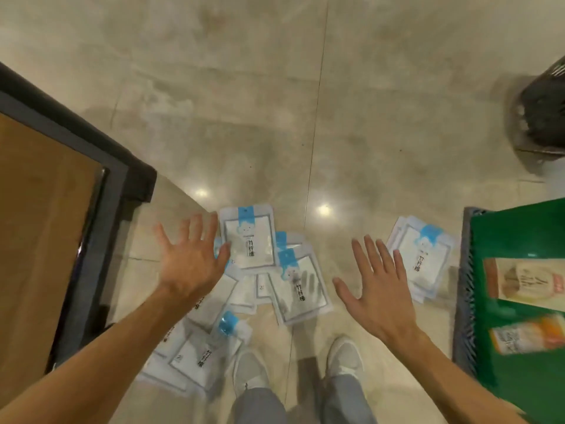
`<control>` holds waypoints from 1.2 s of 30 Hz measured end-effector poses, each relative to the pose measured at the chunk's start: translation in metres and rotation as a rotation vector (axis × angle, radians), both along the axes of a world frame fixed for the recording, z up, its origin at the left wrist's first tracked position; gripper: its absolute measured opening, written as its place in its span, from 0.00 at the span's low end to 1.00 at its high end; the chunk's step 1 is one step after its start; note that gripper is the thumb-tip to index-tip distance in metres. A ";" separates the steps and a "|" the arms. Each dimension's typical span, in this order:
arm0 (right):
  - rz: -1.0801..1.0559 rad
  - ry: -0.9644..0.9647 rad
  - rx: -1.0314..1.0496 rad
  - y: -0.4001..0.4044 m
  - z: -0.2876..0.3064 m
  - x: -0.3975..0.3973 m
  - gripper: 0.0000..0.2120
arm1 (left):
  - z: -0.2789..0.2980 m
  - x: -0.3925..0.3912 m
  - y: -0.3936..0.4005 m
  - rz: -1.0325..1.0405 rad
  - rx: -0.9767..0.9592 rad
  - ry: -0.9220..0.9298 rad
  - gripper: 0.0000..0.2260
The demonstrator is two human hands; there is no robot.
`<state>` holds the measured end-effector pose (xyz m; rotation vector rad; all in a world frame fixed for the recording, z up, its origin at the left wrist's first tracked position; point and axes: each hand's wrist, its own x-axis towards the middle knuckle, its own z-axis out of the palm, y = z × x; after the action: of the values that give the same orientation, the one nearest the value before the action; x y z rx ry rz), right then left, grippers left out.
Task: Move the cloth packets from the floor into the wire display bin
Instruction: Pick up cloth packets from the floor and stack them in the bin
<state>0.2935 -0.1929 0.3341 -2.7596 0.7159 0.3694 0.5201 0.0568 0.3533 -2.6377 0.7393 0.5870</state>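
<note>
Head view: left hand and right hand both spread, fingers straight, holding nothing — above the cloth packets scattered on the floor; a smaller stack lies beside a green crate.

Glossy beige tiled floor

bare forearms, grey trousers, white shoes

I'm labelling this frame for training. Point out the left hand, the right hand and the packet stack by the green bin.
left hand (pixel 191 260), head view, back of hand
right hand (pixel 377 290), head view, back of hand
packet stack (pixel 420 264), head view, top packet's white face
</note>
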 end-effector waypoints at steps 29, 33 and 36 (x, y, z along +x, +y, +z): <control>-0.227 -0.092 0.353 0.003 -0.388 0.008 0.38 | -0.382 0.037 -0.004 0.561 -0.468 0.091 0.32; -0.435 -0.164 0.592 -0.003 -0.369 0.021 0.20 | -0.358 0.030 -0.022 0.593 -0.655 0.162 0.16; -0.499 -0.191 0.753 -0.012 -0.355 0.026 0.17 | -0.351 0.029 -0.022 0.752 -0.866 0.368 0.19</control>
<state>0.3199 -0.2054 -0.0214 -1.8132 0.9399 0.2020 0.5491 0.0350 0.0026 -3.6865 -0.0026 1.1790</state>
